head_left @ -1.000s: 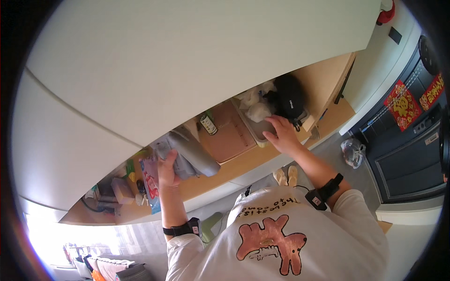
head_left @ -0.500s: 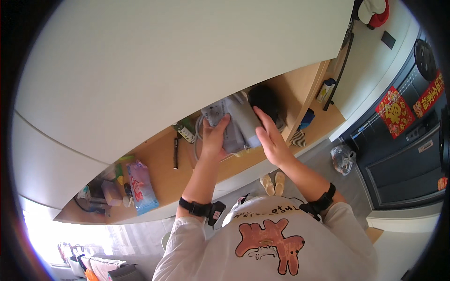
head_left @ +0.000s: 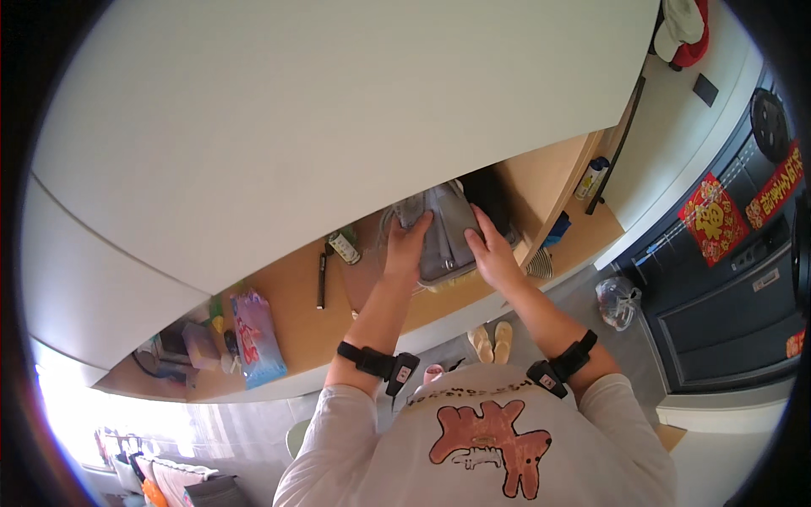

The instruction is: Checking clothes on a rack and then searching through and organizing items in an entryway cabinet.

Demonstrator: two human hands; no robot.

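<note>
Both my hands are at a grey folded fabric cuff in the open cabinet compartment. A thin grey tube curves beside its left side. My left hand grips the left side, thumb lying on top. My right hand presses against the right side with its thumb near the top edge. Under the cuff, the pale rim of a shallow container shows; the rest is covered. Behind my right hand lies a black item, partly hidden, its kind unclear.
On the wooden shelf to the left are a small green-and-white bottle, a black pen and a pink-and-blue packet. A white cabinet front overhangs the shelf. A wooden divider stands to the right, with a spray can beyond.
My hands and the cuff have shifted slightly lower in view, and my left hand has moved right, closer to the right one. The cuff now sits more compactly over the container.
</note>
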